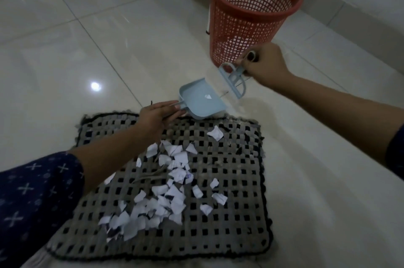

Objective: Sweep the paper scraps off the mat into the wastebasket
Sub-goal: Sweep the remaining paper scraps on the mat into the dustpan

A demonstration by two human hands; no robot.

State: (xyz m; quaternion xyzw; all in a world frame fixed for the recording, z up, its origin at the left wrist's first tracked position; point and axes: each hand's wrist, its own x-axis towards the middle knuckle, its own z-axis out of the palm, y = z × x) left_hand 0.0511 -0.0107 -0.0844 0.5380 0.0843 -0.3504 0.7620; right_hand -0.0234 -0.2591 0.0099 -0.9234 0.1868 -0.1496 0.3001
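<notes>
so the left hand [156, 118] pinches the small pale blue plastic dustpan [200, 101] at the grey woven mat [236, 171] edge, ready to catch white paper scraps [172, 182]. the right hand [265, 64] grips the blue hand brush [232, 76] near the red plastic mesh wastebasket [251, 18].

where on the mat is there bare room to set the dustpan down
The mat's right side, from the last scraps to its dark right edge, is mostly bare, and so is its near strip. The paper scraps crowd the middle and left. The dustpan sits at the far edge.

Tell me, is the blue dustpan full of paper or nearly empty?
Nearly empty. The dustpan holds just one white scrap; almost all the paper scraps lie on the mat.
</notes>
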